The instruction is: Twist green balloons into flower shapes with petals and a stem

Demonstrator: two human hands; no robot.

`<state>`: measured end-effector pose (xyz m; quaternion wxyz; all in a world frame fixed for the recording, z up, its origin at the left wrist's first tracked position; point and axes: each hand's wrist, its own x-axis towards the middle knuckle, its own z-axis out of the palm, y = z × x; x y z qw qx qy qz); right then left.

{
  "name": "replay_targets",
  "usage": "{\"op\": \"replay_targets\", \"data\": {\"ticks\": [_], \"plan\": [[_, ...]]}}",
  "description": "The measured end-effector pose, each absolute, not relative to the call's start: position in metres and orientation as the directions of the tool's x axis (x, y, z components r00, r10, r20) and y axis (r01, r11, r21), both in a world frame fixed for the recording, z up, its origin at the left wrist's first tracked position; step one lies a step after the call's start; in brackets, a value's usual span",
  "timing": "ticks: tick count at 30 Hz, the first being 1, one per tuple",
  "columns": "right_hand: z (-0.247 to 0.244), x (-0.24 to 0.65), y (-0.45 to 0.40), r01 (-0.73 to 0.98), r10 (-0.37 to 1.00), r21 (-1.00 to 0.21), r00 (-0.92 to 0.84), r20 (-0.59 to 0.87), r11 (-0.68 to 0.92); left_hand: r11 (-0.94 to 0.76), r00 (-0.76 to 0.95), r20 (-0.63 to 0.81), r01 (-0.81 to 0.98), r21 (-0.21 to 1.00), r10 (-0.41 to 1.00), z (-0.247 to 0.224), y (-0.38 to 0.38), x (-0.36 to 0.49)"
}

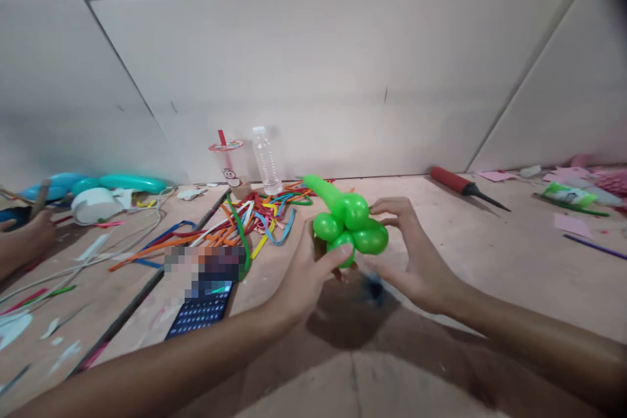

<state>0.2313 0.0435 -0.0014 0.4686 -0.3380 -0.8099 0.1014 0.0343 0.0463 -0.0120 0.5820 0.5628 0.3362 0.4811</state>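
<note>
A green twisted balloon [355, 212], several round bubbles with one long straight end pointing up and left, is held above the table. My left hand [311, 268] grips its lower left side, the thumb lying over a lower bubble. At the right of the balloon is my right hand [414, 258], its fingers apart and curved around that side; the index fingertip is close to the right bubbles, and whether it touches them is unclear. A dark blurred spot shows below the balloon, between the hands.
Loose uninflated balloons [259, 215] lie left, beside a phone [203, 307]. Behind stand a lidded cup [232, 166] and a bottle [267, 160]. A red pump [453, 181] lies right. Another person's hand [27, 241] is far left, near blue balloons [132, 183] and white tape [93, 206].
</note>
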Motion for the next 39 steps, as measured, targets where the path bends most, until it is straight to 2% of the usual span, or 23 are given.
{"op": "replay_targets", "data": {"ticks": [2, 3, 8, 14, 17, 20, 25, 28, 30, 33, 39], "plan": [[-0.012, 0.228, 0.043, 0.385, 0.748, -0.643, -0.285, 0.599, 0.662, -0.150, 0.329, 0.189, -0.140, 0.979, 0.925, -0.024, 0.040, 0.031], [-0.017, 0.226, 0.043, 0.373, 0.776, -0.681, -0.286, 0.561, 0.630, -0.178, 0.347, 0.207, -0.115, 0.977, 0.915, -0.028, 0.036, 0.030], [-0.035, 0.218, 0.043, 0.459, 0.840, -0.711, -0.179, 0.513, 0.532, -0.282, 0.364, 0.246, 0.049, 0.958, 0.898, -0.044, 0.030, 0.026], [-0.032, 0.217, 0.046, 0.453, 0.897, -0.789, -0.063, 0.436, 0.416, -0.367, 0.380, 0.258, 0.248, 0.897, 0.888, -0.050, 0.034, 0.024], [-0.032, 0.218, 0.044, 0.482, 0.920, -0.798, -0.051, 0.388, 0.363, -0.366, 0.398, 0.255, 0.233, 0.901, 0.881, -0.048, 0.033, 0.022], [-0.032, 0.219, 0.038, 0.529, 0.911, -0.749, -0.132, 0.390, 0.398, -0.326, 0.412, 0.230, 0.181, 0.928, 0.882, -0.044, 0.030, 0.022], [-0.031, 0.219, 0.034, 0.534, 0.851, -0.666, -0.267, 0.452, 0.521, -0.282, 0.338, 0.200, 0.216, 0.935, 0.920, -0.041, 0.031, 0.026], [-0.031, 0.218, 0.036, 0.505, 0.843, -0.682, -0.226, 0.487, 0.529, -0.283, 0.295, 0.207, 0.243, 0.928, 0.933, -0.042, 0.032, 0.026], [-0.032, 0.219, 0.036, 0.501, 0.864, -0.708, -0.208, 0.460, 0.497, -0.276, 0.304, 0.192, 0.266, 0.924, 0.933, -0.042, 0.033, 0.026], [-0.032, 0.223, 0.036, 0.487, 0.859, -0.707, -0.273, 0.434, 0.512, -0.280, 0.345, 0.176, 0.281, 0.918, 0.922, -0.042, 0.033, 0.025], [-0.022, 0.234, 0.041, 0.387, 0.706, -0.597, -0.488, 0.514, 0.702, -0.328, 0.317, 0.256, 0.200, 0.923, 0.913, -0.043, 0.035, 0.024]]}}
